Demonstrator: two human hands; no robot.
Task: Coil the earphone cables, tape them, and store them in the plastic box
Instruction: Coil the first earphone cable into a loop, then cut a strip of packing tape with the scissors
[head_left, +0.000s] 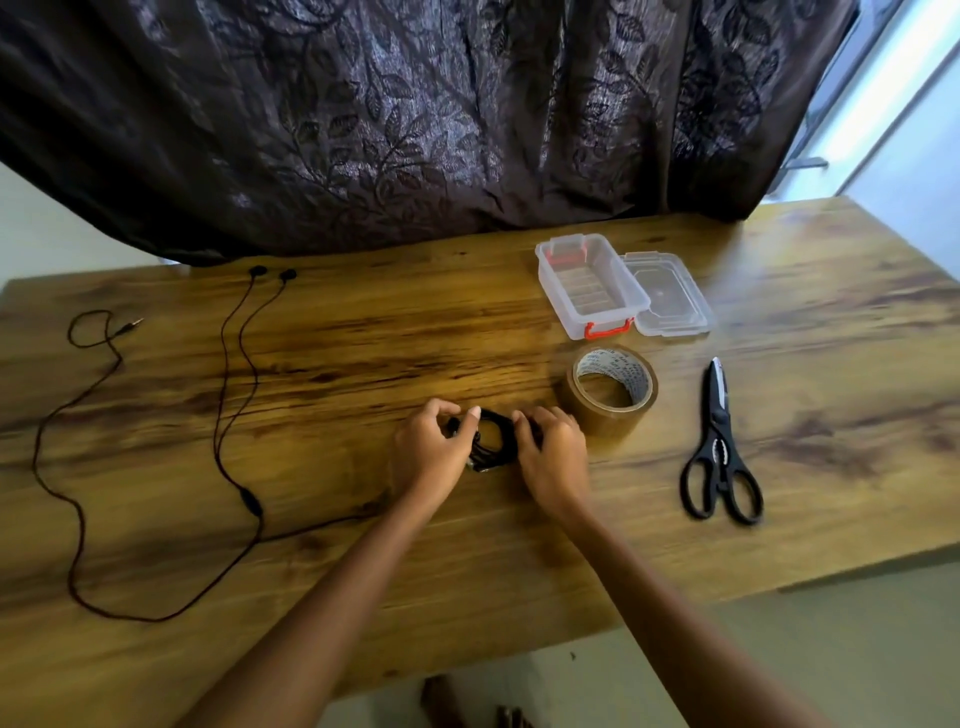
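Observation:
A black earphone cable wound into a small coil (492, 439) is held just above the wooden table (332, 364) at its middle. My left hand (434, 449) pinches the coil's left side and my right hand (551, 451) grips its right side. A second black earphone (244, 415) lies uncoiled on the left of the table, its buds near the far edge and its plug at the far left. The brown tape roll (608, 397) stands just right of my right hand. The clear plastic box (589, 286) with red clasps sits open behind the tape.
The box's clear lid (670, 296) lies beside the box on its right. Black scissors (719, 447), blades shut, lie on the right, pointing away. A dark patterned curtain (415, 114) hangs over the table's far edge. The table's near edge runs diagonally.

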